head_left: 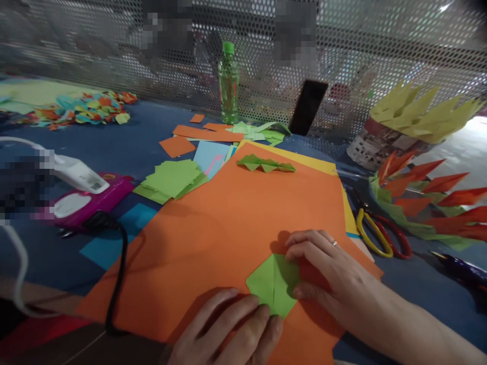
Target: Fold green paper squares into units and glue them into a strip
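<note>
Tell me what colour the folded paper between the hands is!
The folded paper is light green, seen best in the head view.

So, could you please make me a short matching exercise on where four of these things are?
Things:
1. Green-capped bottle
2. Creased green paper piece
3. Scissors
4. Folded green paper strip

Places:
A. Toward the far end of the orange sheet
B. Beside the orange sheet, on its right
C. Between the left hand and the right hand
D. Upright in front of the perforated screen

Pairs: 1-D, 2-C, 3-B, 4-A
</note>
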Motion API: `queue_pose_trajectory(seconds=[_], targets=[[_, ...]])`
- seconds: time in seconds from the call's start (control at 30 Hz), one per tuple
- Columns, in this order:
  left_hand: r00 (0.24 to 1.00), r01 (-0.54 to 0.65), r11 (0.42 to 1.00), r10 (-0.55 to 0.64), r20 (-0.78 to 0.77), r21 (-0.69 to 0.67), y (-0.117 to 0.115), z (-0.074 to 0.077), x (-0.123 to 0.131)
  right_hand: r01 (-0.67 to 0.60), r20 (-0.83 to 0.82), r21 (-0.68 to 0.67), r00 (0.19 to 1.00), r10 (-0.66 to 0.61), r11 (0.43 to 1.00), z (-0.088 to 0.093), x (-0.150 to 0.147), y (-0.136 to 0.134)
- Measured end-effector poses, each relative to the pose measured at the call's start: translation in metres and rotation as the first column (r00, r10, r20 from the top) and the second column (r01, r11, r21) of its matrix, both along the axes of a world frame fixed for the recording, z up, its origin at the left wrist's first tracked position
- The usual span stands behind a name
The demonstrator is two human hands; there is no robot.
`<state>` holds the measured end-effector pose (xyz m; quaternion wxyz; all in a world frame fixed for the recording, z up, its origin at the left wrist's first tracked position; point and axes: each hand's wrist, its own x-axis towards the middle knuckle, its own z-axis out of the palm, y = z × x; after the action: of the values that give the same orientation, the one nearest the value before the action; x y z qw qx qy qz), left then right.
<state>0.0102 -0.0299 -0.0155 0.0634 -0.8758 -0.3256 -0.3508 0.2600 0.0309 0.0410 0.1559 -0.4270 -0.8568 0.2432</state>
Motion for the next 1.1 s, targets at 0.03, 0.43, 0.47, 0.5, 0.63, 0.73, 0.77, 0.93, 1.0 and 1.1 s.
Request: queue_pose_trajectory(seconds=[0.03,0.43,0.47,0.5,0.63,0.73,0.77,0.93,1.0,1.1], targets=[[1.0,0.002,1.0,-0.003,-0.001,-0.011,0.001,0.001,0.0,0.003,-0.005,-0.011,1.0,-0.003,1.0,0.0,0.001,0.001],[1.0,0.0,0.998,-0.001,0.005,0.062,0.024,0.01,0.017,0.119,-0.162,-0.04,0.979,-0.124,0.992,-0.008,-0.006,0.003],[1.0,0.001,0.998,-0.001,0.002,0.066,0.023,0.008,0.015,0.134,-0.154,-0.066,0.978,-0.143,0.989,-0.009,-0.005,0.001],[1.0,0.003,0.997,-0.003,0.007,0.071,0.02,0.006,0.013,0.15,-0.143,-0.089,0.976,-0.162,0.985,-0.01,-0.005,0.0],[0.991,0.001,0.995,-0.014,0.132,0.097,0.006,-0.007,0.01,0.176,-0.122,-0.138,0.974,-0.193,0.975,-0.002,-0.003,-0.002],[0.98,-0.04,0.995,0.02,0.196,0.095,0.001,-0.011,0.013,0.15,-0.124,-0.173,0.977,-0.173,0.973,0.01,-0.003,-0.002],[0.978,-0.053,0.994,0.033,0.206,0.094,0.001,-0.01,0.014,0.139,-0.113,-0.181,0.98,-0.161,0.974,0.014,-0.003,-0.002],[0.972,-0.057,0.997,0.043,0.23,0.054,0.005,-0.002,0.012,-0.013,-0.06,-0.227,0.998,-0.001,0.974,0.026,0.009,-0.005],[0.974,-0.054,0.998,0.047,0.222,0.028,0.006,0.001,0.009,-0.112,-0.058,-0.23,0.993,0.101,0.967,0.027,0.016,-0.006],[0.974,-0.048,0.999,0.045,0.222,0.007,0.006,0.004,0.007,-0.224,-0.079,-0.201,0.974,0.213,0.954,0.026,0.022,-0.006]])
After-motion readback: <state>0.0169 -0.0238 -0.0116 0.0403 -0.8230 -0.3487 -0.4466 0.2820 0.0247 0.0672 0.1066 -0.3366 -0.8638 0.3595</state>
